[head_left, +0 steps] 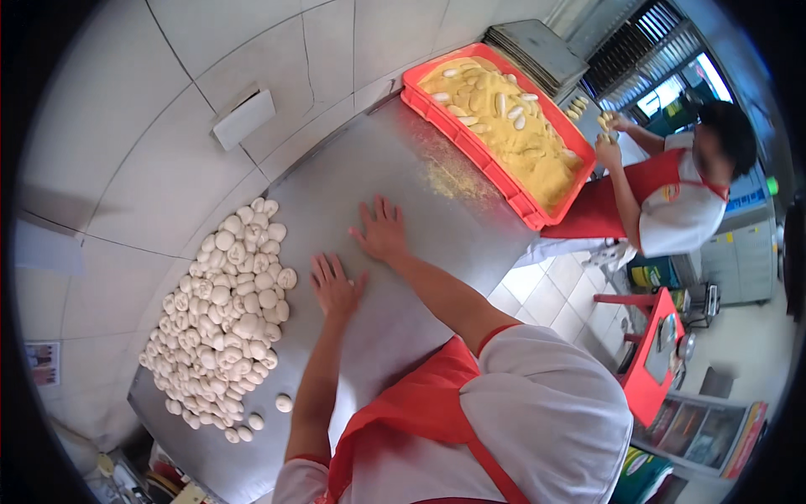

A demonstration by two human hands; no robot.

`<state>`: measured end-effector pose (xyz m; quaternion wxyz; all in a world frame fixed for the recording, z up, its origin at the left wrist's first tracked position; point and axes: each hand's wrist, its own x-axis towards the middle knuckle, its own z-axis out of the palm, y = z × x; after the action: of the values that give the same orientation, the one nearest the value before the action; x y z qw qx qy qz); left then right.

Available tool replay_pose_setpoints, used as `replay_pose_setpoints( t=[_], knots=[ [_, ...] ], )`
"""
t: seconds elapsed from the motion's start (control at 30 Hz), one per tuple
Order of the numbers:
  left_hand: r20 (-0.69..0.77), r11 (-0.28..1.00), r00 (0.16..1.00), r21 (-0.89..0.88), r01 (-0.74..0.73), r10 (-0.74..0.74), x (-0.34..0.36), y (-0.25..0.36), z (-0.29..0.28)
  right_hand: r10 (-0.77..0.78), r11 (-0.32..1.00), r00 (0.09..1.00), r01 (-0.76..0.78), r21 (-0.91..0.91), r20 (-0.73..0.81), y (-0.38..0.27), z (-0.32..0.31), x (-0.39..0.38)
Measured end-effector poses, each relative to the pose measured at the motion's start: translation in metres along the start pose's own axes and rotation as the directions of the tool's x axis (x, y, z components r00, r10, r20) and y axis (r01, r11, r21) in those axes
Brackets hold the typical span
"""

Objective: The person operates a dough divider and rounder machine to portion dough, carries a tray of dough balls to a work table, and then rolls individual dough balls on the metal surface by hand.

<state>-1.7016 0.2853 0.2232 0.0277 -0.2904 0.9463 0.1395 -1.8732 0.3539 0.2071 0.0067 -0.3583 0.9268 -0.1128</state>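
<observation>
Metal worktable (336,206) filled the middle of the view, set against a tiled wall. By its far right end stood a co-worker (680,202) in a red apron, holding yellowish pieces. A red tray (470,141) at that end held yellow crumbs (537,168), with pale oval pieces lying on top. On the left, near the wall, lay a large heap of pale dough rounds (220,311). Between heap and tray, the wearer's left hand (336,292) and right hand (383,233) rested palm down on the table, fingers spread — neither pinched anything, though what lay under the palms could not be told. Smallest was a lone round (284,404) just beside the heap. Work seemed partway — some pieces already in the crumbs, the big heap apparently shaped but uncoated.
</observation>
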Motion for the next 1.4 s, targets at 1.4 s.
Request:
replay_pose_setpoints(
  t=[1.4],
  knots=[
    [-0.262,0.993,0.964,0.117,-0.008,0.039,0.103,-0.183,-0.062,0.02,0.895,1.0,-0.01,0.446,-0.018,-0.001,-0.007,-0.134]
  ],
)
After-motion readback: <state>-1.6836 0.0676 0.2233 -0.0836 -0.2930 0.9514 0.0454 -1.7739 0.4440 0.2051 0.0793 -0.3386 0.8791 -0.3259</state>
